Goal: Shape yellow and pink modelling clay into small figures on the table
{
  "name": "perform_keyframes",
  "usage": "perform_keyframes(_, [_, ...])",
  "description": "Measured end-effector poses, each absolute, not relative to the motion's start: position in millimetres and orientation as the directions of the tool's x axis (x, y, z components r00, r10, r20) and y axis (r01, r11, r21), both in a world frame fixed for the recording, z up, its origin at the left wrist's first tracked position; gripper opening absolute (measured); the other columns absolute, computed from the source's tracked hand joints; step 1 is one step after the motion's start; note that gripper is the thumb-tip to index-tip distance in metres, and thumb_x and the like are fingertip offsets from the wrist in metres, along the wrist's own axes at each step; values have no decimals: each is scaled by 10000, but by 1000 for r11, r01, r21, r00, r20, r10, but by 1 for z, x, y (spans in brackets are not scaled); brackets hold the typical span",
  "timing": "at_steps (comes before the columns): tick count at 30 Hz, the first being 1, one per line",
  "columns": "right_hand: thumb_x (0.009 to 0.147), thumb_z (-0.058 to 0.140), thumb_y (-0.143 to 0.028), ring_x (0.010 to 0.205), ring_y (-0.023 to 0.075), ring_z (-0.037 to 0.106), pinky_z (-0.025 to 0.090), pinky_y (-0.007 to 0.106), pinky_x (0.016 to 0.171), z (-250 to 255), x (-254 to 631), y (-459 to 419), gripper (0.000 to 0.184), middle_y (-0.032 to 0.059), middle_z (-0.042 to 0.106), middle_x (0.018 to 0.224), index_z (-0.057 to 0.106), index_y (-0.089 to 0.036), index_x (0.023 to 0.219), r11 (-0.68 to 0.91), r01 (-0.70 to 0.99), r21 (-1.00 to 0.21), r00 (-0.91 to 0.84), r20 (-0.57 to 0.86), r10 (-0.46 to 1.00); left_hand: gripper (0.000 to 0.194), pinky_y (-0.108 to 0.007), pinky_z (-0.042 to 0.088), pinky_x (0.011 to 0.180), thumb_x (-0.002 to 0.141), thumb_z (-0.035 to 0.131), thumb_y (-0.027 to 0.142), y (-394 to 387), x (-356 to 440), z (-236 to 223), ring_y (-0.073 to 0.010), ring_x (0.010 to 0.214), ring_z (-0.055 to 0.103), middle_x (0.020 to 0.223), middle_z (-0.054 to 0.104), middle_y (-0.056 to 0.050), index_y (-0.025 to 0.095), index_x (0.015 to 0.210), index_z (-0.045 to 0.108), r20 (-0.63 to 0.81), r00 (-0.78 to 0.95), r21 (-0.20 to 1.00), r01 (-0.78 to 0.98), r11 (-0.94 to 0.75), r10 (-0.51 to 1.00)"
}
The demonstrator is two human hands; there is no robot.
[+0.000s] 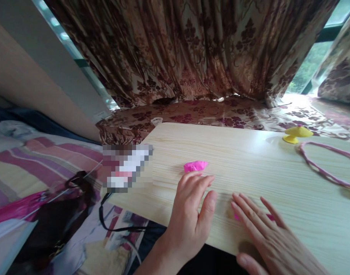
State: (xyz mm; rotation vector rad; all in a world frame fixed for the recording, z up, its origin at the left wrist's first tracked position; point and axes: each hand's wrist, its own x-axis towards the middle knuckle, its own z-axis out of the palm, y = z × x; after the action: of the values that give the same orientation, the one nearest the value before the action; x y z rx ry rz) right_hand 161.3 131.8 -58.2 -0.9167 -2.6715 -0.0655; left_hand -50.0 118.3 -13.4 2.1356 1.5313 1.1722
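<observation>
My left hand (189,208) lies flat on the light wooden table (249,160), fingers stretched out and apart. Its fingertips nearly touch a small crumpled pink piece (195,166) lying just beyond them. My right hand (266,233) rests flat on the table at the near edge, fingers spread. Under its fingers a bit of a second pink piece (269,217) shows; most of it is hidden.
A yellow object (297,134) and a pink cord loop (326,168) lie at the table's far right. A blurred-out item (126,168) sits at the left corner. A dark bag (57,217) lies on striped bedding to the left. Patterned curtains (192,49) hang behind.
</observation>
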Motion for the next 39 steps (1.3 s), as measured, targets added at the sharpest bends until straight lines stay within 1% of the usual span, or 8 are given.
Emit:
perform_keyframes(4, [916, 377, -449, 1345, 265, 276, 211, 539, 1083, -37, 154, 164, 585, 151, 336, 1438, 326, -115, 1394, 654, 744, -136, -621, 222, 752, 339, -451, 323, 1040, 878, 455, 157, 131, -36, -20, -222, 1205, 399, 1206, 545, -79, 191, 1212, 497, 448, 206, 571, 683, -455, 870])
perform_keyframes(8, [957, 295, -385, 1363, 214, 239, 225, 513, 1090, -12, 183, 190, 509, 95, 306, 1467, 261, -183, 1422, 526, 816, -240, -483, 216, 849, 308, -462, 312, 1044, 873, 461, 163, 148, -25, -24, -231, 1207, 393, 1174, 540, -81, 198, 1169, 541, 442, 289, 483, 721, -497, 849])
perform_keyframes(13, [898, 444, -270, 1302, 260, 359, 337, 523, 1022, -27, 220, 180, 368, 107, 468, 1362, 498, -227, 1259, 488, 830, -270, -406, 307, 861, 280, -465, 362, 987, 849, 499, 186, 167, -12, -28, -244, 1126, 444, 1107, 553, -83, 194, 1120, 569, 403, 347, 432, 744, -510, 847])
perform_keyframes(20, [824, 516, -188, 1241, 277, 428, 347, 545, 987, -46, 200, 177, 273, 77, 599, 1185, 592, -248, 1080, 536, 783, -316, -435, 338, 835, 160, -440, 400, 917, 834, 507, 125, 177, -5, -25, -226, 1009, 494, 939, 590, -52, 201, 892, 635, 331, 399, 426, 746, -513, 855])
perform_keyframes(23, [835, 507, -168, 1173, 253, 498, 340, 529, 1001, -43, 189, 168, 216, 43, 660, 1028, 603, -263, 1004, 534, 756, -378, -401, 378, 835, 184, -428, 388, 961, 836, 507, 110, 170, -21, -25, -213, 1039, 501, 950, 618, -46, 207, 934, 628, 398, 378, 465, 702, -539, 836])
perform_keyframes(27, [823, 495, -142, 1014, 225, 601, 424, 460, 953, -47, 175, 150, 241, 38, 674, 920, 572, -259, 1019, 577, 660, -481, -394, 433, 811, 250, -394, 441, 920, 801, 564, 101, 152, -46, -34, -212, 1038, 529, 978, 635, -46, 225, 1014, 604, 477, 308, 504, 671, -543, 823])
perform_keyframes(32, [797, 512, -106, 989, 213, 597, 471, 381, 909, -56, 163, 141, 374, 56, 639, 1008, 490, -255, 1139, 579, 570, -583, -322, 489, 810, 311, -359, 462, 899, 762, 616, 79, 139, -57, -44, -203, 1053, 524, 983, 635, -33, 234, 1029, 590, 494, 256, 541, 658, -524, 831])
perform_keyframes(39, [814, 502, -72, 854, 193, 587, 530, 311, 732, -48, 163, 146, 328, 41, 585, 835, 536, -263, 1078, 590, 423, -688, -362, 468, 806, 358, -331, 483, 874, 733, 646, 75, 137, -57, -45, -198, 1046, 513, 944, 628, -35, 229, 1053, 599, 490, 325, 548, 606, -576, 809])
